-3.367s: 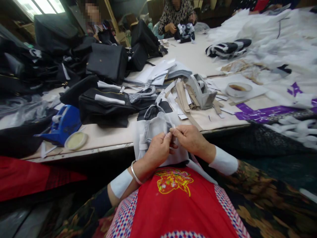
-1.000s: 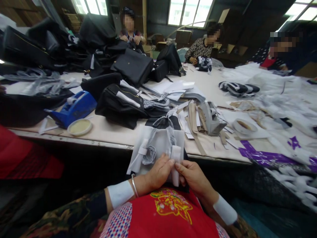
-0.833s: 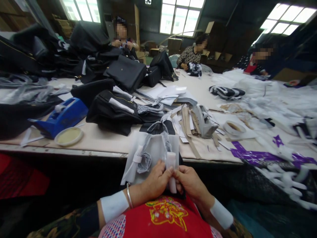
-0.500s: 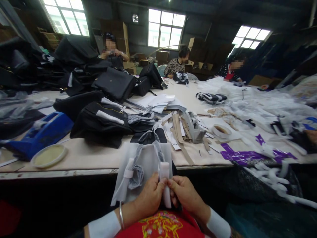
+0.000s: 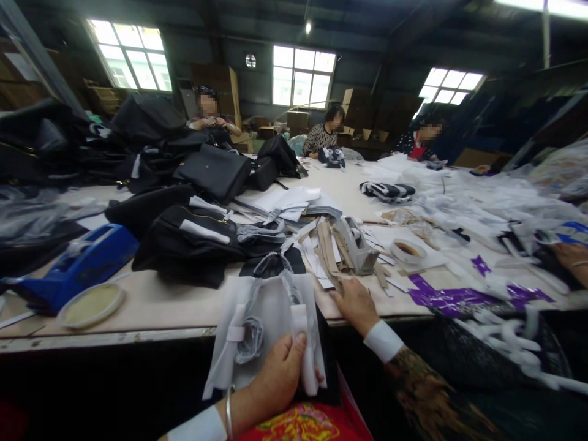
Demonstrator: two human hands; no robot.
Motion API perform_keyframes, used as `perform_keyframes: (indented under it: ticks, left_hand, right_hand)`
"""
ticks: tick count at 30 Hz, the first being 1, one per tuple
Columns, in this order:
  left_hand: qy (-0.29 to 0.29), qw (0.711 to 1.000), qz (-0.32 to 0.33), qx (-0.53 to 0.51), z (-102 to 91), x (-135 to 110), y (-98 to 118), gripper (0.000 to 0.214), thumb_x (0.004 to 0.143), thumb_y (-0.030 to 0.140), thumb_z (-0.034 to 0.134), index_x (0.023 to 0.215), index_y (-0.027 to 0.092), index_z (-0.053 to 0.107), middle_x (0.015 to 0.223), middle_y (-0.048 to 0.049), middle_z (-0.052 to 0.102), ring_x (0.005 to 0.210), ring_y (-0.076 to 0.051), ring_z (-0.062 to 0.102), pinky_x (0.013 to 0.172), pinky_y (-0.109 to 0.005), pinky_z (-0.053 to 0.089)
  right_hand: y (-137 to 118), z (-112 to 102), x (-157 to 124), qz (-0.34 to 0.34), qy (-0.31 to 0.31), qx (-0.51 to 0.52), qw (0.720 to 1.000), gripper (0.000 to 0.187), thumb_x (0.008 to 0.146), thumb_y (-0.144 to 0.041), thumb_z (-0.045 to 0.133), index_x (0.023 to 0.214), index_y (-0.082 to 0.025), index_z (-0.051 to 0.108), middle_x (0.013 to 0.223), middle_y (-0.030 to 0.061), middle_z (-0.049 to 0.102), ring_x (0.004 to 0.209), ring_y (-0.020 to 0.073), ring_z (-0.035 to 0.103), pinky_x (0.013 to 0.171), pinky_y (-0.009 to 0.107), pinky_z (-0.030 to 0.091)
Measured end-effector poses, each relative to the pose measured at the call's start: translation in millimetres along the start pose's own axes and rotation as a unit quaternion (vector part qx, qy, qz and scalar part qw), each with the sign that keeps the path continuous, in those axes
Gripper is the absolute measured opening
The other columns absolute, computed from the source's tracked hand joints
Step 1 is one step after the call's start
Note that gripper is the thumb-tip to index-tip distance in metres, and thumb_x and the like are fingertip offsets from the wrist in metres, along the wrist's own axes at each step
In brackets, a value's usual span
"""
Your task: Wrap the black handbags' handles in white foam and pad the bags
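My left hand point(image 5: 278, 383) grips a bag wrapped in white fabric point(image 5: 269, 318) at my lap, thumb pressed on a wrapped white handle point(image 5: 301, 343). A second wrapped handle with a grey coil point(image 5: 245, 334) lies on its left side. My right hand point(image 5: 354, 301) is stretched out onto the table edge, fingers apart, touching the brown and white paper strips point(image 5: 328, 248) next to a grey strip holder point(image 5: 357, 245). It holds nothing.
A blue tape dispenser point(image 5: 76, 263) and a round lid point(image 5: 92, 304) sit at the left. Black bags point(image 5: 197, 242) pile up across the table point(image 5: 160, 300). A tape roll point(image 5: 408, 250) and purple-printed white sheets point(image 5: 463, 294) lie at the right. Three people work at the far side.
My right hand let go of the wrapped handle and reached forward to the paper strips on the table. My left hand kept hold of the wrapped bag. The camera tilted upward.
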State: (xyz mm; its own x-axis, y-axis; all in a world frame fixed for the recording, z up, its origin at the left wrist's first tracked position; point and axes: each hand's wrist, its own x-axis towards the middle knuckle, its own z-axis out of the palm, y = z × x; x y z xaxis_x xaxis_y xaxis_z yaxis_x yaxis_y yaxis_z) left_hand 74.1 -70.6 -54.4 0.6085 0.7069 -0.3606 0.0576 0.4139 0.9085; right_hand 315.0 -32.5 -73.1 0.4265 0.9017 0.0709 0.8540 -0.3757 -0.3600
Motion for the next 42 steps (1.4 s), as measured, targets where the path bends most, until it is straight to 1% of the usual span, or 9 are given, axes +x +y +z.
perform_keyframes:
  ticks: [5,10,13,18,24,27,31,36,42]
  left_hand:
    - [0.032,0.999,0.002,-0.028,-11.1,2.2,12.9,0.052,0.084,0.071,0.049,0.090,0.019,0.050,0.060,0.0026,0.057,0.050,-0.015,0.056,0.047,-0.027,0.044]
    - [0.013,0.995,0.015,0.095,-35.3,-0.9,12.2,0.048,0.090,0.065,0.045,0.086,0.018,0.052,0.061,0.0013,0.058,0.049,-0.014,0.053,0.047,-0.026,0.042]
    - [0.015,0.989,0.021,0.148,-40.2,-4.8,10.5,0.047,0.092,0.063,0.042,0.085,0.018,0.053,0.063,0.0005,0.058,0.053,-0.015,0.054,0.049,-0.026,0.042]
    - [0.014,0.980,0.048,0.193,-34.4,-7.7,11.9,0.047,0.093,0.061,0.041,0.087,0.017,0.056,0.067,-0.0018,0.061,0.060,-0.017,0.056,0.055,-0.027,0.044]
    - [0.011,0.984,0.045,0.172,-34.1,-13.7,13.4,0.049,0.093,0.063,0.039,0.088,0.018,0.056,0.066,-0.0011,0.060,0.059,-0.017,0.055,0.055,-0.027,0.045]
    - [0.006,0.985,0.042,0.169,-36.6,-14.8,13.1,0.048,0.093,0.062,0.040,0.084,0.018,0.056,0.066,-0.0012,0.061,0.060,-0.017,0.055,0.057,-0.027,0.046]
    - [0.002,0.979,0.058,0.193,-40.6,-10.5,11.0,0.046,0.095,0.058,0.040,0.088,0.017,0.060,0.074,-0.0031,0.063,0.069,-0.019,0.057,0.065,-0.029,0.047]
    - [0.003,0.972,0.088,0.219,-42.6,-7.6,13.2,0.041,0.096,0.051,0.041,0.089,0.017,0.063,0.083,-0.0047,0.066,0.082,-0.021,0.058,0.078,-0.031,0.048]
    - [-0.014,0.981,0.047,0.187,-42.0,-10.6,9.5,0.047,0.096,0.057,0.036,0.091,0.017,0.058,0.073,-0.0029,0.063,0.066,-0.018,0.057,0.063,-0.029,0.047]
  right_hand:
    - [9.6,2.9,8.7,0.016,-0.036,-0.005,0.999,0.030,0.082,-0.037,0.060,0.101,-0.016,0.070,0.100,0.0129,0.072,0.093,0.0256,0.066,0.078,0.031,0.044]
    - [43.7,-16.2,-14.7,0.024,-0.049,-0.018,0.998,0.035,0.082,-0.039,0.061,0.108,-0.016,0.068,0.103,0.0140,0.072,0.095,0.0273,0.066,0.078,0.032,0.044]
    - [56.3,-22.9,-26.9,0.020,-0.056,-0.038,0.998,0.036,0.084,-0.043,0.062,0.104,-0.015,0.069,0.101,0.0161,0.071,0.095,0.0291,0.065,0.080,0.034,0.043]
    - [38.1,-15.0,-6.9,0.018,-0.050,0.011,0.999,0.039,0.082,-0.049,0.061,0.098,-0.014,0.071,0.097,0.0177,0.072,0.092,0.0306,0.064,0.076,0.035,0.041]
    - [16.5,-5.5,34.6,-0.004,-0.071,0.136,0.988,0.021,0.072,-0.036,0.065,0.062,-0.017,0.068,0.065,0.0040,0.068,0.072,0.0207,0.061,0.064,0.028,0.039]
    - [22.9,-7.2,32.9,0.003,-0.063,0.210,0.976,0.026,0.072,-0.040,0.061,0.064,-0.016,0.068,0.061,0.0014,0.065,0.066,0.0195,0.059,0.061,0.028,0.039]
    - [36.8,-6.4,20.0,0.052,-0.037,0.299,0.952,0.032,0.071,-0.044,0.060,0.076,-0.013,0.069,0.067,0.0044,0.068,0.066,0.0208,0.060,0.059,0.029,0.041]
    - [38.9,-0.1,9.9,0.093,-0.028,0.430,0.898,0.040,0.071,-0.048,0.060,0.091,-0.014,0.067,0.067,0.0022,0.066,0.057,0.0164,0.055,0.052,0.027,0.040]
    - [18.6,-8.9,1.3,0.087,-0.070,0.545,0.831,0.034,0.058,-0.044,0.075,0.077,-0.018,0.066,0.055,-0.0016,0.057,0.049,0.0129,0.048,0.048,0.026,0.036]
